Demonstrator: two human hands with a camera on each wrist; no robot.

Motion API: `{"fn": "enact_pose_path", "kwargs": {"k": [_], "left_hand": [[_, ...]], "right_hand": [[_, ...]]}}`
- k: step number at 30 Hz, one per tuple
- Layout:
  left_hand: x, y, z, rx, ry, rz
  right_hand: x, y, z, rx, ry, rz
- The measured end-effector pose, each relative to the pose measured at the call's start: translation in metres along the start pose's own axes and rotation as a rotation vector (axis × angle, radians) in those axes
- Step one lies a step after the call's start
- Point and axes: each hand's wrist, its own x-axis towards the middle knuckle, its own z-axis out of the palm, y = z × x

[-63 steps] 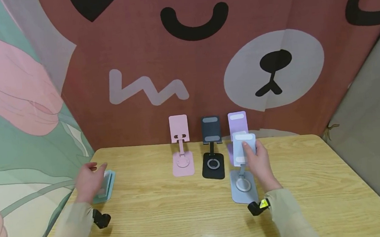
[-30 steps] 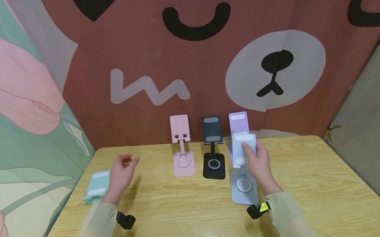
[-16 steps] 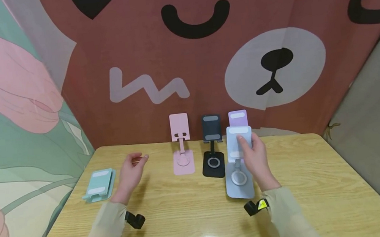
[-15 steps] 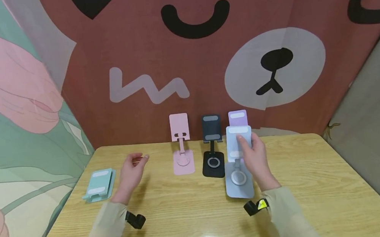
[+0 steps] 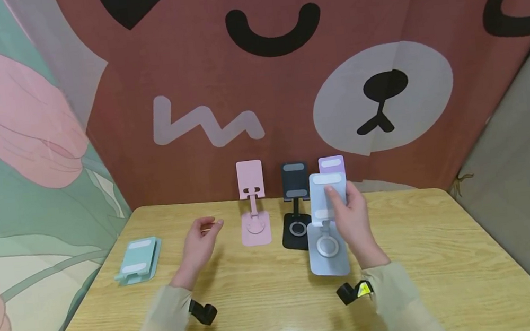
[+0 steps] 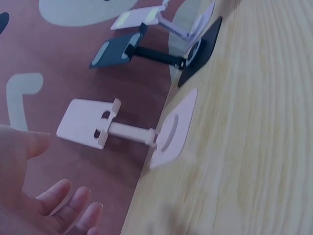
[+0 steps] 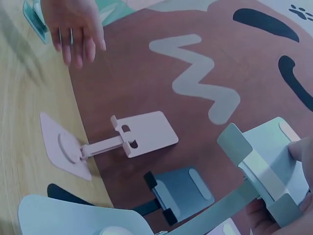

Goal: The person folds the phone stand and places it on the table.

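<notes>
My right hand (image 5: 356,223) grips the top plate of a light blue phone stand (image 5: 319,261), with the thumb across its front. The stand is unfolded, its round-ringed base hanging below the plate and overlapping the black phone stand (image 5: 295,181) in the head view. Behind it, a purple phone stand (image 5: 331,163) is mostly hidden. My left hand (image 5: 198,249) holds nothing; its fingers are loosely bent above the table, left of the unfolded pink phone stand (image 5: 255,230). In the left wrist view, that pink phone stand (image 6: 88,122) stands just beyond the fingers (image 6: 76,208).
At the table's left side lies a teal phone stand (image 5: 138,260), folded down flat. The pink, black and purple stands form a row at the back of the wooden table (image 5: 250,305). A curtain with a bear's face (image 5: 282,94) hangs right behind them.
The left hand has moved right, away from the teal stand, toward the pink one. The right hand has brought the light blue stand left and slightly up, off the purple stand's front toward the black one.
</notes>
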Motion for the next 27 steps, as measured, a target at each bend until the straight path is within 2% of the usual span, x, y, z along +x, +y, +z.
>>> {"fn": "enact_pose_path", "kwargs": {"k": [6, 13, 27], "left_hand": [[-0.004, 0.006, 0.016, -0.03, -0.011, 0.019], [-0.011, 0.007, 0.032, -0.054, -0.031, 0.055], [-0.027, 0.01, 0.059, -0.14, -0.081, 0.039]], "right_hand": [[-0.004, -0.006, 0.003, 0.006, -0.013, -0.025], [-0.005, -0.012, 0.008, 0.07, -0.015, -0.068], [-0.011, -0.027, 0.021, 0.078, -0.042, -0.102]]}}
